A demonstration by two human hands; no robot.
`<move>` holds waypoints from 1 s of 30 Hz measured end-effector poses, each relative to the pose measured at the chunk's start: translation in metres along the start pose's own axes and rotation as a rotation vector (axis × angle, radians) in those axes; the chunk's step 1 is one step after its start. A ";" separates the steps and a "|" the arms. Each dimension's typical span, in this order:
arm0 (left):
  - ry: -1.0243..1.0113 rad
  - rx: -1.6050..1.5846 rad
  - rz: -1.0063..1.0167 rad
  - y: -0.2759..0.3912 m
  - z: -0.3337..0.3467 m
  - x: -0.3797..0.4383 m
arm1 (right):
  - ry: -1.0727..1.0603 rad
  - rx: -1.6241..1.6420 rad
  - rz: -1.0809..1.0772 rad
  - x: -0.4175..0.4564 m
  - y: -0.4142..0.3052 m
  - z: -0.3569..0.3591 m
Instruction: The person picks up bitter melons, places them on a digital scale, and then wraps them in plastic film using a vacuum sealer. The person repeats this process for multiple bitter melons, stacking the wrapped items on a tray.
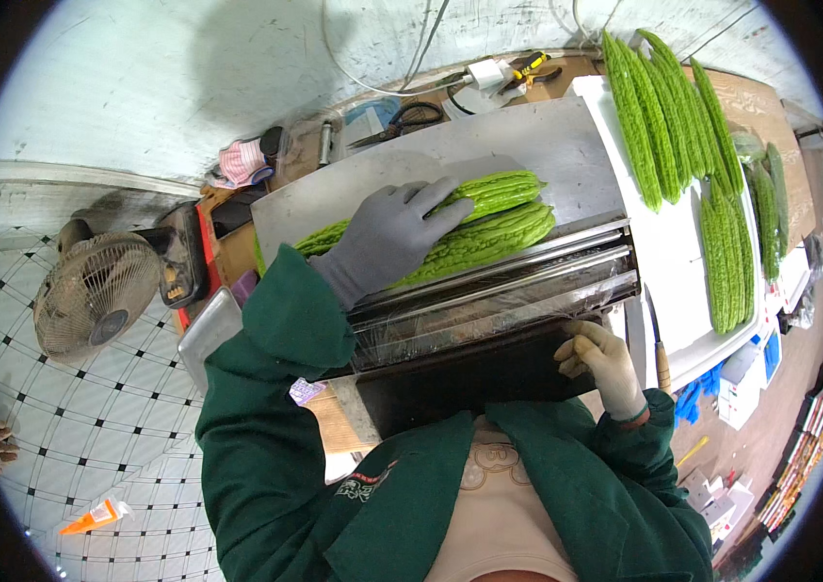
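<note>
My left hand (400,229), in a grey knit glove, lies across bitter melons on a metal worktop. Its fingers bend over the far bitter melon (502,190) and the near bitter melon (502,236), which lie side by side and hide part of the grip. In front of them runs a film-wrapping machine (498,291) with metal rollers and clear film. My right hand (600,360), in an off-white glove, is at the near right edge of the machine with its fingers curled. Whether it pinches the thin film there cannot be made out.
Several bitter melons (666,116) lie on a white tray (673,291) at the right, with a wooden-handled knife (662,364) by its near edge. Scissors (400,124) and pliers (542,76) lie along the wall. A fan (98,298) stands left.
</note>
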State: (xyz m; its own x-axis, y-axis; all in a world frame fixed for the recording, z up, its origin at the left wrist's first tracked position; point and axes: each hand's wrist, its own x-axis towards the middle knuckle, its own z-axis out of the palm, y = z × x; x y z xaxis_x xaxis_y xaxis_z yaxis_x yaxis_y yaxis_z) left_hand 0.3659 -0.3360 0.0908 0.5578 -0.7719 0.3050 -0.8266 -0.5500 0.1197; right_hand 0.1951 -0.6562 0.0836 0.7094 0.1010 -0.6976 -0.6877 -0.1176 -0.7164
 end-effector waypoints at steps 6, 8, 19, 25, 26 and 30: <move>0.057 -0.130 -0.149 0.008 -0.022 -0.012 | 0.005 0.008 0.020 0.000 -0.002 -0.003; 0.109 -0.165 -0.251 0.015 -0.039 -0.029 | 0.009 0.002 0.010 -0.003 -0.005 -0.005; 0.306 -1.098 -1.538 0.106 -0.072 -0.157 | 0.208 0.156 -0.210 -0.004 -0.029 -0.042; 0.259 -1.430 -1.485 0.120 -0.071 -0.167 | -0.056 0.341 -0.071 0.027 -0.040 -0.054; 0.216 -1.475 -1.476 0.121 -0.071 -0.169 | -0.119 0.398 -0.045 0.033 -0.042 -0.055; 0.071 -1.578 -1.409 0.114 -0.060 -0.168 | -0.085 0.440 0.105 0.057 -0.052 -0.054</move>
State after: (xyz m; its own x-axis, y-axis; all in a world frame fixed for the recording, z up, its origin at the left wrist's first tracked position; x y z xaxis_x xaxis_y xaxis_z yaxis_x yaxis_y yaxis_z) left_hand 0.1737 -0.2496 0.1103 0.7377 -0.1480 -0.6587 0.6732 0.0889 0.7341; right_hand 0.2797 -0.6977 0.0819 0.6295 0.1943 -0.7523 -0.7687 0.2968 -0.5665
